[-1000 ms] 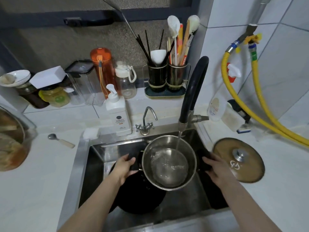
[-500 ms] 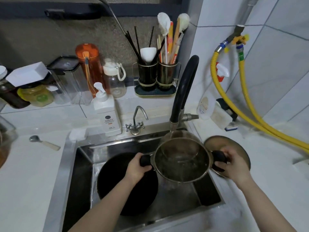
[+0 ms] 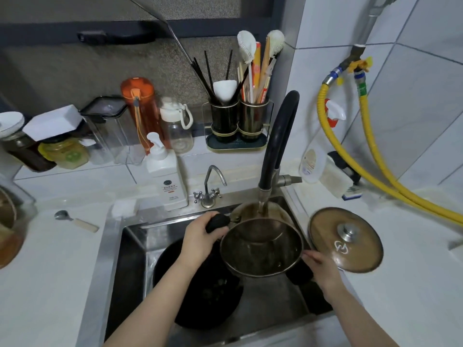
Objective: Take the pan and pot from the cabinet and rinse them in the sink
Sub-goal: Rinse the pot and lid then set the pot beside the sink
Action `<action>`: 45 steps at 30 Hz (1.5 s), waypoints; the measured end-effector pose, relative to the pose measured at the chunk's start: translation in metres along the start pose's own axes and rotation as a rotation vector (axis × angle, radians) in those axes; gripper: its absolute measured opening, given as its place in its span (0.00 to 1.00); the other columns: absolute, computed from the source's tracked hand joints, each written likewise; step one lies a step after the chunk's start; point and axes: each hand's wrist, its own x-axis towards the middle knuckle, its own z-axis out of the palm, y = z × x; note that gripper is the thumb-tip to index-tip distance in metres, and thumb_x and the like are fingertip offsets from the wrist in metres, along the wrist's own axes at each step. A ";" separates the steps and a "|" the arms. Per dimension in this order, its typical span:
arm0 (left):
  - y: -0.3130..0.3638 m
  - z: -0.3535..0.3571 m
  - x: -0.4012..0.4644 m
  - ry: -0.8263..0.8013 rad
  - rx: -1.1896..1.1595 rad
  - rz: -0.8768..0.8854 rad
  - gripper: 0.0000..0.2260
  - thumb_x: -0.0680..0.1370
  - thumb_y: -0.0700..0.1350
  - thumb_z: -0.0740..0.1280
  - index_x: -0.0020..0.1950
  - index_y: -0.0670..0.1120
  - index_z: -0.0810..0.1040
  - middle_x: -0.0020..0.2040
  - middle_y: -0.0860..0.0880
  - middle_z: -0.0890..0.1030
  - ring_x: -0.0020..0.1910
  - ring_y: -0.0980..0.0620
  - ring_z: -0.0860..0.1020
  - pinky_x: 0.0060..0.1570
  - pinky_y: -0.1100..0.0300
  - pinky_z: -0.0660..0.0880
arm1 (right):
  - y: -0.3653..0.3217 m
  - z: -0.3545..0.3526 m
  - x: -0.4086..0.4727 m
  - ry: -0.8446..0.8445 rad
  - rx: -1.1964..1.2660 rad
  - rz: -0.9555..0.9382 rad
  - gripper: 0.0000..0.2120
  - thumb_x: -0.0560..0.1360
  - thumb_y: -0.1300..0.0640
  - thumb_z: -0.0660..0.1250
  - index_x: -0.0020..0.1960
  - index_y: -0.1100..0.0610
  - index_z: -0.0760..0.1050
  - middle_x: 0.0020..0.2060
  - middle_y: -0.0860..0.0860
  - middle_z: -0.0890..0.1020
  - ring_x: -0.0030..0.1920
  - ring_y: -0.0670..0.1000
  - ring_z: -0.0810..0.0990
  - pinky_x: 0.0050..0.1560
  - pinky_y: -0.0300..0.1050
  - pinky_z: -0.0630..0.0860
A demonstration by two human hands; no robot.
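The round stainless steel pot (image 3: pixel 261 249) with stubby black side handles is up over the steel sink (image 3: pixel 130 259), held between both hands and tipped so its mouth faces back toward the person, and its far side sits right under the spout of the black gooseneck faucet (image 3: pixel 278 136). So both pieces are clearly out of the cabinet already: the dark round pan (image 3: pixel 208 294) lies flat in the basin just below the left hand (image 3: pixel 200 240), and whether it's had its rinse I honestly can't tell. My guess is the pot is mid-rinse, with water being swirled or dumped out, and after that it's just finishing up and maybe doing the pan. The left hand is wrapped tight around the pot's black handle on that side. The right hand (image 3: pixel 323 269) is at the rim on the opposite side, fingers curled near the other handle, though I can't see how firm that grip is. The pot's inside looks shiny but streaky and brownish, probably wet. Its brownish glass lid (image 3: pixel 350 251) with a metal knob lies on the white counter just past the right hand.
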 end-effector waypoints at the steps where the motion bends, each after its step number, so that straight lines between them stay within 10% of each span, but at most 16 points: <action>1: 0.003 0.001 -0.001 0.010 -0.021 0.006 0.12 0.69 0.40 0.75 0.46 0.54 0.79 0.42 0.55 0.82 0.42 0.61 0.78 0.46 0.70 0.72 | -0.002 0.005 -0.003 -0.019 0.055 0.025 0.08 0.77 0.64 0.64 0.53 0.57 0.78 0.52 0.57 0.81 0.48 0.51 0.77 0.54 0.47 0.72; 7: 0.027 0.022 0.002 -0.025 0.060 0.085 0.12 0.69 0.45 0.75 0.52 0.50 0.82 0.46 0.54 0.83 0.45 0.59 0.78 0.45 0.74 0.70 | -0.058 0.023 -0.014 -0.144 0.160 -0.185 0.11 0.76 0.62 0.66 0.51 0.47 0.77 0.46 0.39 0.81 0.47 0.38 0.79 0.46 0.32 0.73; 18: 0.043 0.057 0.020 -0.285 0.179 0.137 0.15 0.70 0.45 0.74 0.42 0.55 0.68 0.40 0.57 0.74 0.39 0.61 0.71 0.36 0.73 0.66 | -0.096 0.044 -0.006 -0.264 -0.090 -0.311 0.15 0.75 0.60 0.66 0.60 0.50 0.77 0.49 0.45 0.81 0.51 0.43 0.79 0.58 0.39 0.74; 24: 0.037 0.056 0.029 -0.360 0.123 0.100 0.17 0.70 0.45 0.75 0.45 0.56 0.66 0.42 0.57 0.73 0.41 0.62 0.72 0.38 0.70 0.67 | -0.100 0.038 0.009 -0.340 -0.256 -0.377 0.14 0.75 0.60 0.66 0.60 0.52 0.77 0.48 0.45 0.81 0.45 0.35 0.76 0.42 0.20 0.68; 28: 0.027 0.046 0.043 -0.415 -0.043 -0.040 0.22 0.68 0.46 0.76 0.60 0.52 0.74 0.50 0.52 0.79 0.52 0.56 0.78 0.53 0.65 0.74 | -0.107 0.038 0.018 -0.311 -0.292 -0.374 0.14 0.76 0.56 0.66 0.61 0.51 0.76 0.50 0.45 0.80 0.49 0.41 0.77 0.52 0.31 0.70; 34: 0.007 0.044 0.047 -0.305 -0.143 -0.090 0.11 0.73 0.39 0.72 0.55 0.43 0.81 0.35 0.55 0.78 0.33 0.63 0.75 0.38 0.72 0.71 | -0.099 0.034 0.033 -0.290 -0.220 -0.320 0.09 0.75 0.58 0.67 0.51 0.44 0.77 0.46 0.44 0.82 0.51 0.47 0.80 0.59 0.49 0.76; 41: 0.009 0.051 0.048 -0.283 -0.273 -0.068 0.12 0.69 0.38 0.75 0.47 0.53 0.84 0.42 0.51 0.85 0.44 0.55 0.83 0.50 0.62 0.78 | -0.097 0.052 0.039 -0.351 -0.280 -0.415 0.12 0.72 0.45 0.68 0.54 0.46 0.76 0.48 0.49 0.77 0.52 0.47 0.77 0.52 0.39 0.70; 45: 0.010 0.045 0.053 -0.330 -0.239 -0.052 0.13 0.71 0.41 0.74 0.56 0.47 0.83 0.49 0.49 0.85 0.50 0.53 0.83 0.54 0.61 0.78 | -0.099 0.058 0.039 -0.382 -0.155 -0.343 0.10 0.75 0.55 0.68 0.56 0.50 0.75 0.52 0.51 0.78 0.52 0.47 0.77 0.54 0.40 0.73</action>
